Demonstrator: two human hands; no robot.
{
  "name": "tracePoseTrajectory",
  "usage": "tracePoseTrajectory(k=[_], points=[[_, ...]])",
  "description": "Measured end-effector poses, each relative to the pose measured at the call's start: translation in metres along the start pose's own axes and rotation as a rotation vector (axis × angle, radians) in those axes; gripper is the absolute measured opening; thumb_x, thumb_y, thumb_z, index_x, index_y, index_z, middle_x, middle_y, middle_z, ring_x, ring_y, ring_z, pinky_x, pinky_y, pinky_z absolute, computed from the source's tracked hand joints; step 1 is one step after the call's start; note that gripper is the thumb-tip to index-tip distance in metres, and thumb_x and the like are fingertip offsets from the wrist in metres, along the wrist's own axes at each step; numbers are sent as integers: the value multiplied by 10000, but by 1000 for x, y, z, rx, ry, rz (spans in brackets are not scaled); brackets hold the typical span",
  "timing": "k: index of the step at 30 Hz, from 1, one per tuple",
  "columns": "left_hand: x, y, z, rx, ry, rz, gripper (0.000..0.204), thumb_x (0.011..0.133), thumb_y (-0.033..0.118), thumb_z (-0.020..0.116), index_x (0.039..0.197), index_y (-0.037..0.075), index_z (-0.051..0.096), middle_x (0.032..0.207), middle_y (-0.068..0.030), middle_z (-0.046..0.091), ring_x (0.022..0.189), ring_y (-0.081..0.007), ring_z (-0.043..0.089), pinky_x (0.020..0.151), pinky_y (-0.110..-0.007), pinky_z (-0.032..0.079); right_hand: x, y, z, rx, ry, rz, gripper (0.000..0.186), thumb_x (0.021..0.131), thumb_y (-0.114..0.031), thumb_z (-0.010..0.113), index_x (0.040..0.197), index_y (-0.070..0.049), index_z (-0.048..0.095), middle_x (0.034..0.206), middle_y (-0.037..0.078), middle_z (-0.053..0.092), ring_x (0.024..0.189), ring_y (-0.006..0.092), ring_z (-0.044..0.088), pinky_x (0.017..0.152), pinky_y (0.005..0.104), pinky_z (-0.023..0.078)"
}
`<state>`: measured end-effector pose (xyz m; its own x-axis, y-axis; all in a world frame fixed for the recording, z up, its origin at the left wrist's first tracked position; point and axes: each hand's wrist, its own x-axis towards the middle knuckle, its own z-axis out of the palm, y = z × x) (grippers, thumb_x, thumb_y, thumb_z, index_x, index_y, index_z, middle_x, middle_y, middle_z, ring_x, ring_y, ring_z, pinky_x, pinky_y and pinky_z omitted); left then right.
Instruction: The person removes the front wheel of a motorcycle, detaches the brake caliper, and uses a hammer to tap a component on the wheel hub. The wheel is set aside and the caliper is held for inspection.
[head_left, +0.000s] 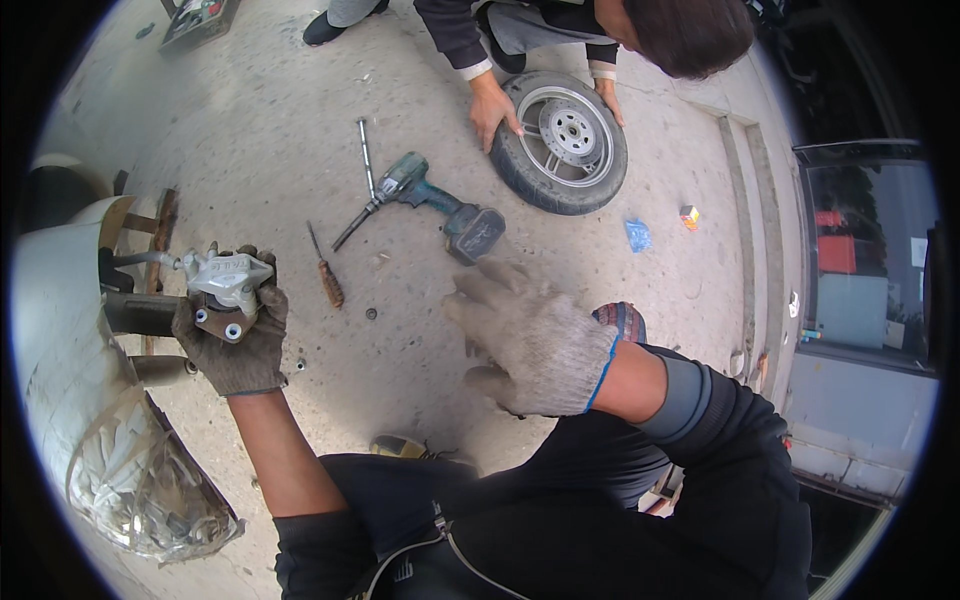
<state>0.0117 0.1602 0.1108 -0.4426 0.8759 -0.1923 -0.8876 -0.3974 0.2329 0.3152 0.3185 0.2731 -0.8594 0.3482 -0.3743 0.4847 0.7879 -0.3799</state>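
Note:
A silver brake caliper (228, 280), with a hose at its back, rests in my gloved left hand (236, 355). The fingers of that hand curl around its underside and right side, and two bolt holes face me. My right hand (540, 340), in a dirty knit glove with a blue cuff edge, hovers over the ground in the middle, fingers apart and a little blurred. Beyond it on the ground lies a teal cordless impact driver (437, 198) with a long socket. A metal bar tool (366, 158) touches it, and a screwdriver (331, 285) lies left of it.
Across from me, a co-worker's hands (492, 110) grip a motorcycle wheel (545, 187). A blue packet (638, 235) and small orange-and-white box (689, 217) lie right. Dark tubes (140, 312) and a plastic bag (150, 490) are at left. Concrete steps (755, 220) run along the right.

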Motion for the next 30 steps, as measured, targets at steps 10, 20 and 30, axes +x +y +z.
tracePoseTrajectory(k=[10,20,30], points=[[0,-3,-1,-40,-2,26,760,928,487,709,1542,84,515,1492,-275,569,1377,-460,563,940,-546,615,-1,3,0,-42,-31,8,705,811,-262,834,1435,-53,582,1542,224,510,1493,509,434,1117,594,521],[1,-7,7,3,19,27,764,906,512,748,1516,101,540,1456,-258,583,1360,-454,576,933,-502,630,-1,4,-3,-89,-92,38,758,820,-306,839,1488,-74,567,1579,230,510,1496,512,438,1173,589,467],[1,-11,10,-122,171,57,739,886,603,771,1469,185,596,1371,-158,661,1264,-394,654,998,-567,601,3,-17,-9,-109,-112,115,732,819,-246,835,1477,-71,567,1541,255,543,1474,538,451,1185,586,447]])
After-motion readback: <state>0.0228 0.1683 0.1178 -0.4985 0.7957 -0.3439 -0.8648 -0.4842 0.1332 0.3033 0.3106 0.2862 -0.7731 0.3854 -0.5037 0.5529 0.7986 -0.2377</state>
